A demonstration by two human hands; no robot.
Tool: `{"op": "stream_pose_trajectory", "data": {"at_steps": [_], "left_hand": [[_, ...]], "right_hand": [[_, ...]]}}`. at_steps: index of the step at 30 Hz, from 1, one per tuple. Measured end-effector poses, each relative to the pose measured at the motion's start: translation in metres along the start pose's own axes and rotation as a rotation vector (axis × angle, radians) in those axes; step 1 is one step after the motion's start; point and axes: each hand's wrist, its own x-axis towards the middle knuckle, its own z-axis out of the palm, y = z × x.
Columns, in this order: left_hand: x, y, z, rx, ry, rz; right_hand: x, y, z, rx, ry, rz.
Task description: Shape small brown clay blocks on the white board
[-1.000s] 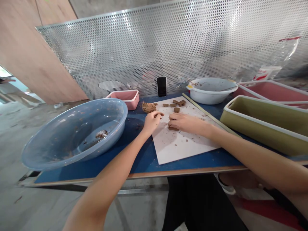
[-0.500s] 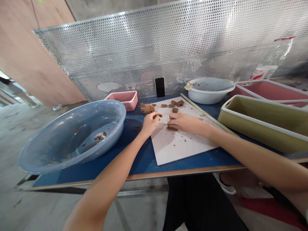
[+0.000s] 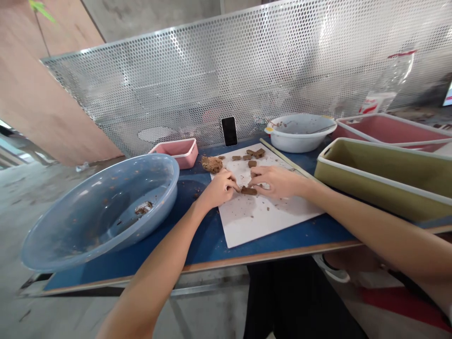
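L hand point(image 3: 219, 188) & R hand point(image 3: 278, 181) meet on the white board point(image 3: 257, 219). Both have fingers bent in tight, w/ the tips pinching a small flat brown piece point(image 3: 249, 191), one hand at each end. It lies on the board, near the middle. More brown bits point(image 3: 252, 153) & a lump point(image 3: 212, 164) sit further back. The big blue bowl point(image 3: 88, 212) is well off to the left.

We note perforated metal screen point(image 3: 183, 80) standing along far edge of table point(image 3: 208, 238), daylight glaring off its right half. Table: blue top, wood-coloured near edge, metal rail beneath. Behind screen at far left we see slanting brown plywood wall point(image 3: 38, 103); right of it, grey concrete wall point(image 3: 148, 14). Grey concrete floor point(image 3: 31, 193) spreads left and near. Bright opening point(image 3: 5, 125) at far left edge lets daylight in.
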Motion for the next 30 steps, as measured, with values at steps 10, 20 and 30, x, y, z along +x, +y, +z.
{"op": "stream_pose_trajectory", "data": {"at_steps": [10,20,30], "left_hand": [[0.0015,-0.0017,0.0038,-0.001,0.025,-0.021],[0.0016,-0.0047,0.0073,-0.019,0.045,-0.011],[0.002,-0.0042,0.0089,-0.001,0.043,-0.003]], "right_hand": [[0.0047,-0.0028,0.006,0.073,-0.057,-0.03],[0.0044,-0.0019,0.007,0.095,-0.058,-0.016],[0.0048,-0.0052,0.0049,0.074,-0.06,-0.02]]}}
